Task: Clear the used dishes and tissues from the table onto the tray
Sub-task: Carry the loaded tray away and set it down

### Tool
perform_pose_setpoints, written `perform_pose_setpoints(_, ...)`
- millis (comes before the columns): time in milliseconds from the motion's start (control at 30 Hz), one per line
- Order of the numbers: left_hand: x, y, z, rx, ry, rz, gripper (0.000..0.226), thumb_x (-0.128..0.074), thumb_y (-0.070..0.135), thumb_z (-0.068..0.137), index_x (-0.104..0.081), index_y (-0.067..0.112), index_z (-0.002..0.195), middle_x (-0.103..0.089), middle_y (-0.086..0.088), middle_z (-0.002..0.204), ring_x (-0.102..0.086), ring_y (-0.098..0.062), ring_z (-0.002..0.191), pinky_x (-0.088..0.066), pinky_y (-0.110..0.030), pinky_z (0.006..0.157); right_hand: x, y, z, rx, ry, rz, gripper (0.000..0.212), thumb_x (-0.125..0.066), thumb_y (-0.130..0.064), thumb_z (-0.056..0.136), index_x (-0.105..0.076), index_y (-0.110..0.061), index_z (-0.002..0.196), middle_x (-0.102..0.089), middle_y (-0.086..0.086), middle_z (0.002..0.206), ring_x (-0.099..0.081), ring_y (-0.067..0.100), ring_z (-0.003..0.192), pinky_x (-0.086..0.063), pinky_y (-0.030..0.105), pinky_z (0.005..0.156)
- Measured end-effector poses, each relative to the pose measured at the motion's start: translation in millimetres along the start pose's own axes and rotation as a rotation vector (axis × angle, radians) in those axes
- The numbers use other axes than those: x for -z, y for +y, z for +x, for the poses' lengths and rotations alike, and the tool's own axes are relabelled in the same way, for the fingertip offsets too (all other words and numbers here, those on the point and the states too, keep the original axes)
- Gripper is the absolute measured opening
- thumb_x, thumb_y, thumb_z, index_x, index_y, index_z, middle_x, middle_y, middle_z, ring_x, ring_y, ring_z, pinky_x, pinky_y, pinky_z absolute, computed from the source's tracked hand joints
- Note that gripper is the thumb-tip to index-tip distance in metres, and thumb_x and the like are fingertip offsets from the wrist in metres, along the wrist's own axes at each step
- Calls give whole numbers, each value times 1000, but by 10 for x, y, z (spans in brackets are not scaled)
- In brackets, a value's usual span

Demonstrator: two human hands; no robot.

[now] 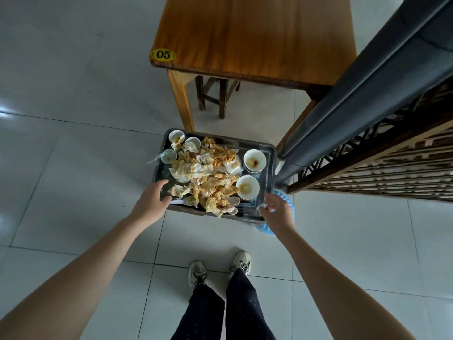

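In the head view I look down at the metal tray (269, 153). It sits low, just this side of the wooden table (245, 33) with the 05 sticker (162, 54). A blue ribbed thing (266, 228) pokes out under its near right corner. I can't tell what it is.

The tray is very full. A big heap of stained tissues (208, 173) fills the middle. Two white bowls (255, 161) stand on the right, three small cups (176, 136) sit at the far left corner, and spoons (234, 201) lie at the near edge.

I have the left hand (153, 201) gripping the near left rim, fingers curled over it. The right hand (277, 209) is at the near right corner and pinches a small white scrap (262, 206), maybe tissue. I can't tell if it touches the rim too.

Here is what worries me:
- The heap looks taller than the rim, so a small tip could send tissues onto the floor.
- The bowls have brown dregs and could slide or spill.
- The right hand is busy with the scrap, so its hold on that side may be weak.
- The grey rail (367, 82) is close on the right, and the tray could bump it.
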State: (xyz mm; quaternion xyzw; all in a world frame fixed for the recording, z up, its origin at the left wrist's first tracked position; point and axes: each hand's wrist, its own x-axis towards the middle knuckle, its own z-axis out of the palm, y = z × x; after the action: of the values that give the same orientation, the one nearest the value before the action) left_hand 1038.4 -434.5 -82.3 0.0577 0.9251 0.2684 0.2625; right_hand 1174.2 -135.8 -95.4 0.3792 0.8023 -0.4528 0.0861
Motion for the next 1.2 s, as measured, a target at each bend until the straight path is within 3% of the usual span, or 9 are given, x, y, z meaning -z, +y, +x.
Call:
perform_pose_setpoints(133, 92, -244, 186, -9, 29, -32, 51, -54, 11, 94, -39, 9, 143, -47, -17, 139, -53, -27, 113, -40, -36, 99, -142, -10, 64, 23, 27, -24, 46, -72, -19, 81, -59, -18, 125, -66, -3, 110, -55, 6, 93, -39, 17, 76)
perform_pose_setpoints(233, 133, -403, 394, 39, 71, -75, 50, -55, 10, 94, -41, 10, 141, -51, -19, 133, -53, -32, 118, -42, -38, 95, -245, 17, 156, 4, 35, -15, 49, -73, -18, 80, -57, -17, 126, -65, -1, 109, -55, 7, 93, -39, 20, 78)
perform_pose_setpoints(467, 42, -864, 1013, 102, 128, -81, 45, -54, 10, 94, -46, 10, 138, -57, -20, 122, -57, -32, 107, -42, -37, 90, -473, 244, 734, -25, 39, -53, 44, -70, -14, 81, -59, -17, 123, -62, -2, 99, -58, 15, 95, -39, 23, 75)
perform_pose_setpoints(600, -182, -1094, 1374, 106, 139, -90, 33, -53, 6, 93, -54, 6, 126, -58, -19, 121, -58, -31, 106, -41, -33, 87, -567, 507, 1165, -6, 61, -127, 46, -65, -11, 82, -56, -14, 127, -61, 9, 113, -58, 24, 103, -50, 39, 85)
perform_pose_setpoints(700, -323, -1249, 1626, 86, 145, -94, 22, -48, 7, 96, -61, 8, 114, -60, -14, 121, -59, -29, 108, -40, -31, 86, -639, 727, 1439, 38, 170, -177, 33, -58, -19, 90, -55, -13, 123, -56, 13, 115, -56, 29, 101, -47, 40, 83)
perform_pose_setpoints(833, -442, -1455, 1900, 38, 122, -102, 34, -46, 6, 98, -54, 13, 130, -56, -9, 132, -56, -21, 110, -39, -29, 89, -713, 1011, 1772, 47, 213, -224, 39, -60, -16, 89, -51, -11, 127, -53, 18, 121, -52, 35, 108, -43, 44, 87)
perform_pose_setpoints(1000, -578, -1658, 2153, -73, 60, -49, 51, -53, 10, 95, -41, 21, 144, -49, -8, 140, -50, -24, 123, -39, -35, 99, -842, 1226, 1994, 24, 191, -222, 62, -62, -12, 86, -36, -22, 142, -50, 17, 128, -48, 36, 113, -39, 41, 86)
perform_pose_setpoints(1100, -642, -1753, 2255, -165, 51, 33, 62, -58, 4, 90, -37, 20, 146, -51, -12, 136, -56, -27, 114, -44, -38, 95, -859, 1302, 2081, -3, 190, -165, 75, -65, -15, 84, -26, -40, 143, -50, 13, 129, -51, 35, 110, -36, 37, 80)
perform_pose_setpoints(1200, -683, -1826, 2318, -234, 84, 20, 67, -59, 3, 89, -35, 30, 146, -55, -5, 133, -56, -14, 104, -47, -31, 88, -855, 1369, 2142, 16, 194, -160, 73, -64, -19, 86, -24, -47, 140, -58, 14, 123, -57, 35, 100, -39, 36, 75)
